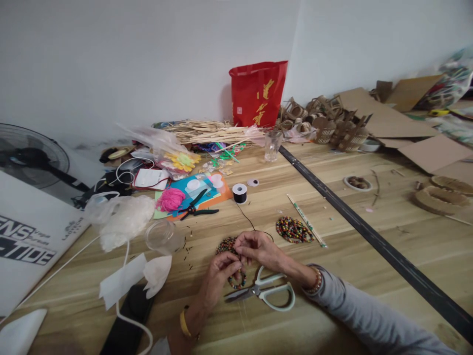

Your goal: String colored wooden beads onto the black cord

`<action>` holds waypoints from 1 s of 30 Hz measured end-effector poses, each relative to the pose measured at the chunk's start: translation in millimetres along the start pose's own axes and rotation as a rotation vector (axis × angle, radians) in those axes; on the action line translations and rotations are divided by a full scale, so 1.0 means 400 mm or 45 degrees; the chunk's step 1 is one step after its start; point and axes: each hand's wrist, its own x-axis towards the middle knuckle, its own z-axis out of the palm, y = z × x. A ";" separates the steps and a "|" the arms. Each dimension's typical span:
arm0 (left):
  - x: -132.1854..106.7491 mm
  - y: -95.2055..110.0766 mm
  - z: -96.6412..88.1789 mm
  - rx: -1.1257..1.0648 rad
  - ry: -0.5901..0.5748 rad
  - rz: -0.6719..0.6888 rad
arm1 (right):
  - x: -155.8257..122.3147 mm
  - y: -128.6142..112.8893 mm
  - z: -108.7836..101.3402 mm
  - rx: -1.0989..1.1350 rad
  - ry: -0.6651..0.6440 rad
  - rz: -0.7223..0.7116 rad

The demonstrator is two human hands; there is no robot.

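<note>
Wide wooden table (332,256) cluttered with craft supplies, pale-handled scissors (264,291) lying near its front edge. Just behind the scissors, left hand (219,276) and right hand (256,248) meeting over a round beaded mat (225,245), fingertips of both pinched shut on its edge, black thread (246,217) trailing back to a spool (240,193) farther behind. Seemingly mid-stitch on the beadwork; next calling for a steady pinch and thread drawn taut without snagging.

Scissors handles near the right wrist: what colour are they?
Pale mint green; the scissors show best in the head view.
</note>
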 end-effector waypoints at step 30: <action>-0.007 0.006 -0.013 0.037 0.095 0.078 | -0.023 -0.016 -0.009 -1.098 -0.122 -0.411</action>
